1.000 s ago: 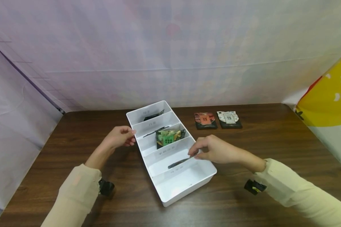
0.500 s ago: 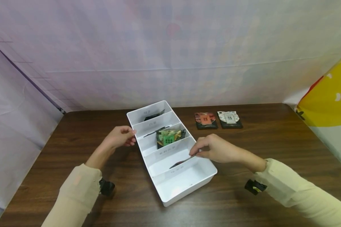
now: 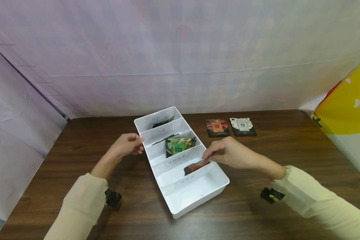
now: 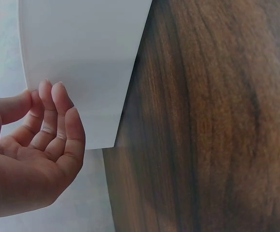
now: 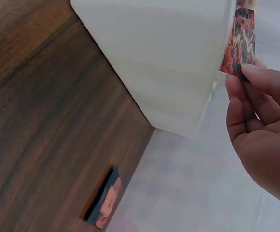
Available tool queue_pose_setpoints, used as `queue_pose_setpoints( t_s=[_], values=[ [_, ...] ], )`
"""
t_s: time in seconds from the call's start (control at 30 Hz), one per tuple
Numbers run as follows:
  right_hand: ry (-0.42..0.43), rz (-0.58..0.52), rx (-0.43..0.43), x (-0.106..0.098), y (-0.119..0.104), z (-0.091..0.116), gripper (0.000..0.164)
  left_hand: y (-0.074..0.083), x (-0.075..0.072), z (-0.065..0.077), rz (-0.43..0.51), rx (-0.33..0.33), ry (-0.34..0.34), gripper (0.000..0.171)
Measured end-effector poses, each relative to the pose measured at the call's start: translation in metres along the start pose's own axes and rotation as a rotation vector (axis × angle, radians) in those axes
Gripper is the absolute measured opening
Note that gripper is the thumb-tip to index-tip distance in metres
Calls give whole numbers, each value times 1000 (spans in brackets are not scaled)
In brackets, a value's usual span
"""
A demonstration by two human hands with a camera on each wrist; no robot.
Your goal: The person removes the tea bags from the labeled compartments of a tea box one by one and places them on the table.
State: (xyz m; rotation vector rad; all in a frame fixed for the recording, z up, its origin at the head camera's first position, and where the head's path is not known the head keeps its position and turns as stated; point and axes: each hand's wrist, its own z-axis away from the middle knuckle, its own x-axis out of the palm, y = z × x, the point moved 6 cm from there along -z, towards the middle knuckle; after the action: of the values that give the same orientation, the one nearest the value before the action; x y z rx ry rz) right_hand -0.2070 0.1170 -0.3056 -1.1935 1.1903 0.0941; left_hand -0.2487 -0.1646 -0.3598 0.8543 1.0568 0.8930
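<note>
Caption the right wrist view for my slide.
Right hand pinching a red packet at the white tray, with another packet lying on the wooden table.

The light is soft and even. The white box (image 3: pixel 201 200) has a bright spot inside at the front, and the table (image 3: pixel 246 213) shines a little below it. The box's writing (image 3: pixel 187 180) is fuzzy. The left wrist view looks grey and dim. In the right wrist view, the lying packet (image 5: pixel 106 199) is blurry.
</note>
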Motion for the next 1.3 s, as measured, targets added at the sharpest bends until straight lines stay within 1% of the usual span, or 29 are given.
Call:
queue_pose_setpoints(
  t_s=[0.2, 0.33, 0.6, 0.87, 1.1, 1.3],
  values=[
    [44, 14, -10, -12, -4, 2, 20, -1, 0, -1, 3, 3, 0, 19],
    [91, 41, -24, -19, -8, 3, 19, -1, 0, -1, 0, 2, 1, 19],
    [163, 62, 4, -38, -14, 4, 22, 0, 0, -1, 3, -6, 10, 19],
    [241, 122, -50, -65, -26, 8, 25, -1, 0, -1, 0, -9, 11, 19],
    [272, 189, 10, -86, -27, 20, 26, -1, 0, -1, 0, -23, 12, 18],
    [297, 219, 68, -93, -11, 33, 21, -2, 0, -1, -4, -32, 18, 18]
  ],
)
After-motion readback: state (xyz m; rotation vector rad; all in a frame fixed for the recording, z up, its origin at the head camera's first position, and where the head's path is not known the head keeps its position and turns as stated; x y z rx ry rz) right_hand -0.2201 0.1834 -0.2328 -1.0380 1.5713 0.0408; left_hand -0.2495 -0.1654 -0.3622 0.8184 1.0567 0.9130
